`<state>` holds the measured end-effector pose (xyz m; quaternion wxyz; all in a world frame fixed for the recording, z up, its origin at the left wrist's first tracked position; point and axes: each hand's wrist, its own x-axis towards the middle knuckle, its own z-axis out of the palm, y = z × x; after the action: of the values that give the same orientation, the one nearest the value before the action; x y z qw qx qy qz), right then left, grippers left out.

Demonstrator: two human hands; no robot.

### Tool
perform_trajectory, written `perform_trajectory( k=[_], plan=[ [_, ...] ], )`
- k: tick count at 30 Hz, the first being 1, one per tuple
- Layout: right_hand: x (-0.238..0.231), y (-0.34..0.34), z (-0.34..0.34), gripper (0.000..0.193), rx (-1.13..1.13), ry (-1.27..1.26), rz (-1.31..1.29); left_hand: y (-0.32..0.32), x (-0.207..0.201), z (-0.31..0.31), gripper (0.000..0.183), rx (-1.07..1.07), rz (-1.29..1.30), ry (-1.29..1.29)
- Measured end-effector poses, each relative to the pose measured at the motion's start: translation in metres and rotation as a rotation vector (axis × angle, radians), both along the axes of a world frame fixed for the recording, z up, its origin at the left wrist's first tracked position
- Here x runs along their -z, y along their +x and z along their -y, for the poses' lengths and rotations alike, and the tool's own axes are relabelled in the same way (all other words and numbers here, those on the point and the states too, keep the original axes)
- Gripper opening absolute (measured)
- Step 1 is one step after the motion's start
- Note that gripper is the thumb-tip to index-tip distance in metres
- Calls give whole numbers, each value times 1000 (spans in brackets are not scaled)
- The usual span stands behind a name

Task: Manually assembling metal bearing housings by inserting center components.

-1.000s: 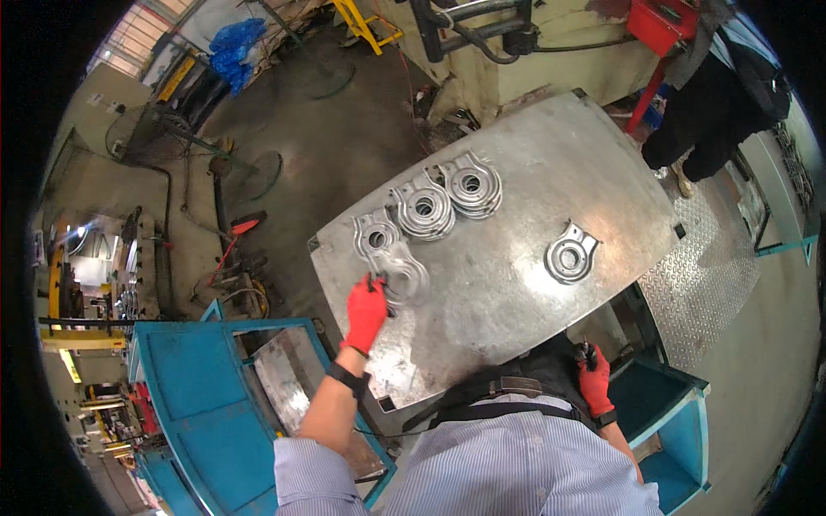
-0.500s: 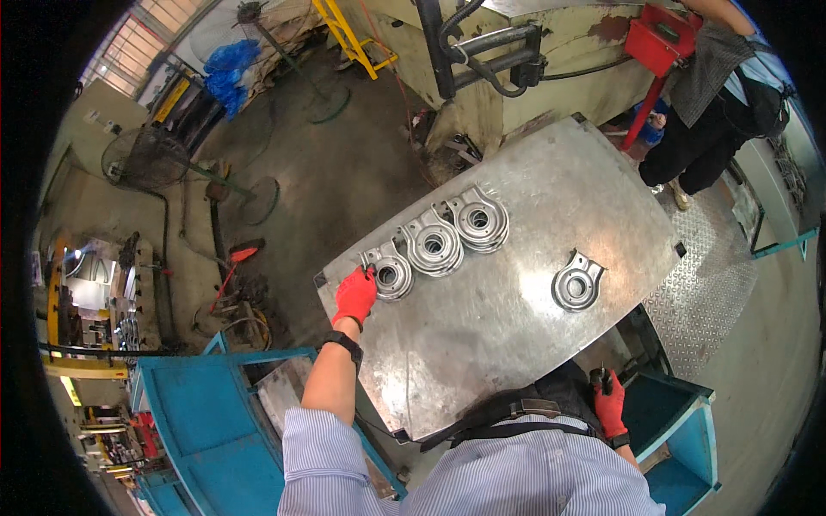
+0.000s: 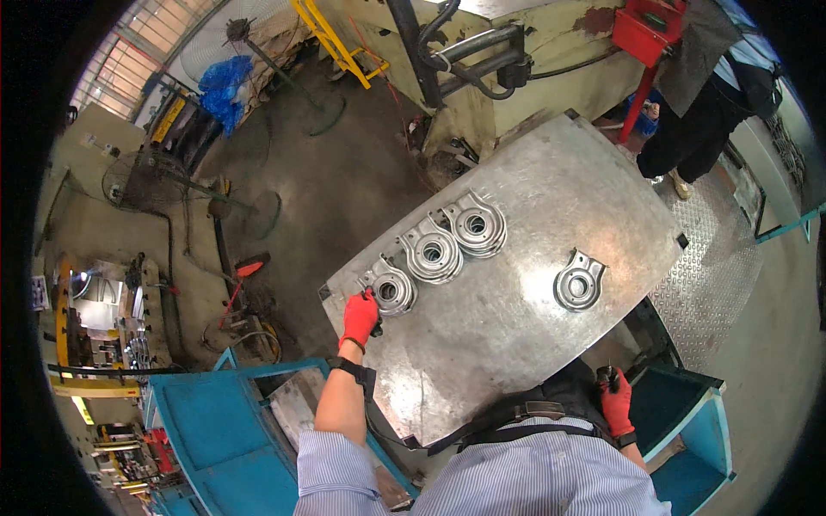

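My left hand [image 3: 361, 316], in a red glove with dark finger coating, is curled at the near-left edge of the leftmost stack of ring-shaped metal brackets [image 3: 396, 294]. Its fingertips are close to the stack's lug; whether they grip a bracket is hidden. Two more bracket stacks, a middle one [image 3: 433, 253] and a far one [image 3: 476, 225], continue the diagonal row. Apart from them, to the right, lies another bracket [image 3: 578, 285]. Low at my right side, off the table, my right hand [image 3: 616, 402] in a matching glove is closed around something small and dark that I cannot make out.
The metal table [image 3: 499, 318] stands before me, its near edge at my waist. Blue metal frames flank me, one on the left [image 3: 215, 430] and one on the right [image 3: 701, 430]. A person [image 3: 701, 120] stands far right beside a red box on a post [image 3: 645, 39].
My left hand has drawn back slightly toward me along the leftmost stack's edge. The view has shifted and turned a little. My right hand stays low at my side, and the brackets keep their arrangement.
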<state>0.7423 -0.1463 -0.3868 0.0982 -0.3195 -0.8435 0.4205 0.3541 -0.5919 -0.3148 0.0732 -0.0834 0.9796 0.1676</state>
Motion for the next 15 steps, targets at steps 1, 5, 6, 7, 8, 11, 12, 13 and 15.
perform_trajectory(
  k=[1,5,6,7,8,11,12,13,15],
  plan=[
    [5,3,0,15,2,30,-10,2,-1,0,45,-6,6,16],
    [4,3,1,16,0,8,22,1,-8,-8,45,-19,71,-38],
    [3,2,2,16,-4,16,10,-2,-5,-6,45,-20,67,-79],
    [3,0,3,16,-12,23,-3,-4,-2,-2,46,-27,60,-120],
    [3,1,4,16,-16,64,-6,-5,1,5,46,-33,54,-162],
    [2,6,2,31,38,6,38,-10,-6,7,45,100,101,-139],
    [-3,8,1,34,55,-35,47,-10,-6,8,45,125,97,-137],
    [-6,8,2,38,70,-76,53,-7,-7,10,45,150,92,-137],
    [-11,6,1,37,80,-107,51,-3,-7,11,45,146,70,-123]
  ],
)
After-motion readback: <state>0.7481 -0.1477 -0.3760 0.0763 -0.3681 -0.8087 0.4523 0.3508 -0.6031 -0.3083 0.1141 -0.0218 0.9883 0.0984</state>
